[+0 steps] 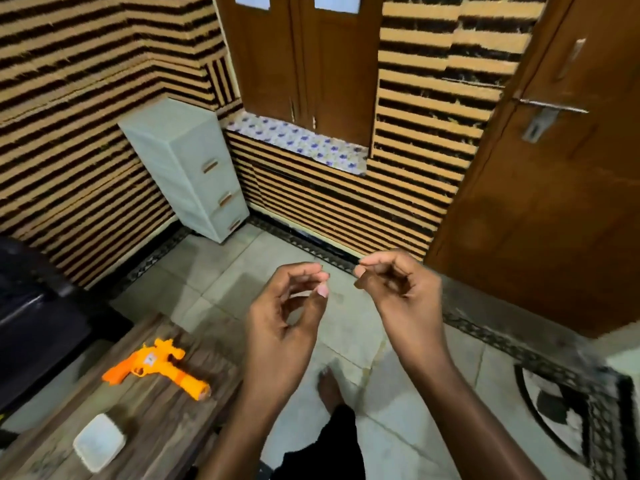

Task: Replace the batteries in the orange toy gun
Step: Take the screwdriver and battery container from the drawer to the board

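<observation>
The orange toy gun (157,367) lies flat on a wooden table (166,424) at the lower left, its yellow barrel pointing toward the table's right edge. Both my hands are raised over the tiled floor, well to the right of the gun. My left hand (287,313) has loosely curled fingers and holds nothing. My right hand (398,285) is curled the same way, its fingertips near the thumb, with nothing between them. No batteries are visible.
A small white square box (98,441) sits on the table in front of the gun. A white plastic drawer unit (194,168) stands in the corner. A wooden door (554,168) is at right, a patterned mat (581,410) at lower right. My bare foot (329,386) is on the floor.
</observation>
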`<action>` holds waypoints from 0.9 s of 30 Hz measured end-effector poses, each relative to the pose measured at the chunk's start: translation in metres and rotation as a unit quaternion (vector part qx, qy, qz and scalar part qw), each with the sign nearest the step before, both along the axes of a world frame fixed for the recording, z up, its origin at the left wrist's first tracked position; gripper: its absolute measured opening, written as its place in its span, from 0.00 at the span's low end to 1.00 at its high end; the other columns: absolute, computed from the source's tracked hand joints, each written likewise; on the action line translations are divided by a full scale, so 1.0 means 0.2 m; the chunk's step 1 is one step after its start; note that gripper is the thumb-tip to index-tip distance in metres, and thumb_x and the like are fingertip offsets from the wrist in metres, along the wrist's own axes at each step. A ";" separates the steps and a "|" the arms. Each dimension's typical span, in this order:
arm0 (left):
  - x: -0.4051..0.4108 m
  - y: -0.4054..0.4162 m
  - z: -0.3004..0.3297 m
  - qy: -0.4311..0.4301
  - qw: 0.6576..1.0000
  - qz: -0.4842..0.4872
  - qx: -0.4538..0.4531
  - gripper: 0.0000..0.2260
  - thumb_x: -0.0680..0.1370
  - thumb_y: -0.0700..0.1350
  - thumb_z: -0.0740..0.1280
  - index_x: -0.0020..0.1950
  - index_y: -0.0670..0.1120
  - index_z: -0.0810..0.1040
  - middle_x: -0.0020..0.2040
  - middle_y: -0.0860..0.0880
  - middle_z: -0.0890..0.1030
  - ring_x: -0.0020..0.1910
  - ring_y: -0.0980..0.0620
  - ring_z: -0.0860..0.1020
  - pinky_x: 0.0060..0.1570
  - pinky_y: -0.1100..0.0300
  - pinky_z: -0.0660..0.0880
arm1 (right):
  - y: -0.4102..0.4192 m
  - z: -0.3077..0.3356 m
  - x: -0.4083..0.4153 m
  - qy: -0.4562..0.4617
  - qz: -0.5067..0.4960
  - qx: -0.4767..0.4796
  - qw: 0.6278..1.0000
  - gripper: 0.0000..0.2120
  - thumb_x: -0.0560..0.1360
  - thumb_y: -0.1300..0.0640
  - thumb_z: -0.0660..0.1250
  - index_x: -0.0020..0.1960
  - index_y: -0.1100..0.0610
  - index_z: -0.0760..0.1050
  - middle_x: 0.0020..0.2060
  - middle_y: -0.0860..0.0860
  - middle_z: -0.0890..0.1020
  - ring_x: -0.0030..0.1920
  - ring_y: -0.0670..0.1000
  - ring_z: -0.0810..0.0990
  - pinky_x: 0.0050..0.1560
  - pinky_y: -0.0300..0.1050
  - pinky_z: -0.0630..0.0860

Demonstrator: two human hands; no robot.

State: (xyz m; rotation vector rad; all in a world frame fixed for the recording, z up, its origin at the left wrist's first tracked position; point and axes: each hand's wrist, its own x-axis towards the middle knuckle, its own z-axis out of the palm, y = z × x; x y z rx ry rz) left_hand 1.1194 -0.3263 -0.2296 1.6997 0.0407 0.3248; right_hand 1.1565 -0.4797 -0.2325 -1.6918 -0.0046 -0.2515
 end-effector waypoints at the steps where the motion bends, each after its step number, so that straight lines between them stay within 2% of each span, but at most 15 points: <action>1: 0.17 0.05 -0.02 -0.004 1.000 0.011 -0.006 0.07 0.80 0.36 0.70 0.56 0.45 0.83 0.52 0.51 0.86 0.56 0.51 0.84 0.55 0.61 0.79 | 0.05 -0.01 0.18 0.002 0.013 0.000 1.000 0.08 0.74 0.67 0.73 0.47 0.56 0.83 0.39 0.49 0.85 0.43 0.47 0.83 0.44 0.35 0.79; 4: 0.51 0.16 -0.02 -0.005 0.999 0.043 -0.004 0.07 0.80 0.36 0.71 0.54 0.45 0.83 0.52 0.51 0.86 0.55 0.51 0.84 0.53 0.64 0.78 | 0.15 0.00 0.55 0.008 0.039 -0.008 0.999 0.08 0.75 0.67 0.74 0.47 0.54 0.83 0.39 0.50 0.85 0.42 0.49 0.84 0.43 0.38 0.80; 7: 0.91 0.30 0.02 -0.006 0.998 0.062 -0.003 0.06 0.80 0.38 0.71 0.55 0.46 0.83 0.51 0.53 0.87 0.55 0.53 0.84 0.53 0.63 0.79 | 0.30 0.04 0.97 0.004 0.061 -0.010 0.998 0.08 0.74 0.67 0.73 0.47 0.55 0.83 0.39 0.50 0.85 0.42 0.49 0.84 0.43 0.39 0.80; 12: 1.53 0.53 0.09 -0.002 0.995 0.098 0.011 0.05 0.81 0.41 0.70 0.56 0.48 0.83 0.53 0.53 0.86 0.56 0.53 0.84 0.56 0.55 0.81 | 0.53 0.10 1.62 0.003 0.083 0.017 0.996 0.07 0.75 0.67 0.73 0.47 0.56 0.83 0.39 0.51 0.86 0.42 0.54 0.84 0.45 0.48 0.82; 18: 2.16 0.81 0.02 0.012 0.987 0.159 0.010 0.05 0.81 0.41 0.70 0.54 0.49 0.83 0.53 0.51 0.87 0.55 0.51 0.84 0.58 0.45 0.81 | 0.85 0.04 2.35 0.026 0.126 0.062 0.990 0.09 0.75 0.66 0.74 0.46 0.53 0.84 0.40 0.51 0.86 0.44 0.56 0.86 0.50 0.59 0.84; 21: 2.46 0.94 -0.02 0.025 0.982 0.185 0.023 0.05 0.81 0.41 0.70 0.54 0.50 0.83 0.52 0.53 0.86 0.55 0.52 0.84 0.58 0.45 0.81 | 1.01 -0.01 2.72 0.006 0.164 0.052 0.985 0.08 0.75 0.66 0.73 0.47 0.54 0.84 0.40 0.51 0.86 0.45 0.55 0.86 0.50 0.59 0.84; 27: 3.12 1.26 -0.06 0.050 0.958 0.282 0.021 0.05 0.82 0.42 0.70 0.56 0.51 0.81 0.52 0.52 0.85 0.54 0.52 0.84 0.56 0.44 0.81 | 1.44 -0.08 3.55 0.010 0.258 0.028 0.966 0.06 0.76 0.64 0.74 0.47 0.53 0.83 0.41 0.49 0.86 0.44 0.51 0.86 0.48 0.52 0.85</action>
